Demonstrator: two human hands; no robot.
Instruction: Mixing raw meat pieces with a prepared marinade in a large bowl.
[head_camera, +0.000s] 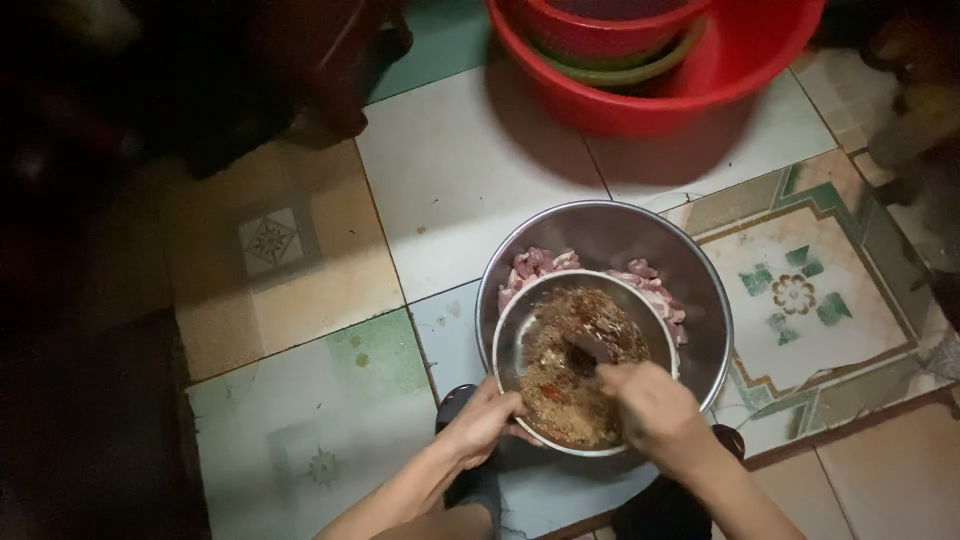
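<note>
- The left hand (483, 420) is gripping the near rim of a small metal bowl (515, 345) of brown spice mix, tilting it over a larger steel bowl (700, 300) of raw meat (545, 264) on the tiled floor (470, 160).
- The right hand (650, 405) is closing around a spoon (590, 350), scraping.
- The small bowl is looking light, stiff and slippery; the rim is probably the best hold.

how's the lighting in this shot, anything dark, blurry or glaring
Head view: a bright pool lights the floor tiles and steel bowl; the left side and corners sink into near-black shadow; the right hand is slightly motion-blurred; mild sheen on the red basin, no harsh glare.
</note>
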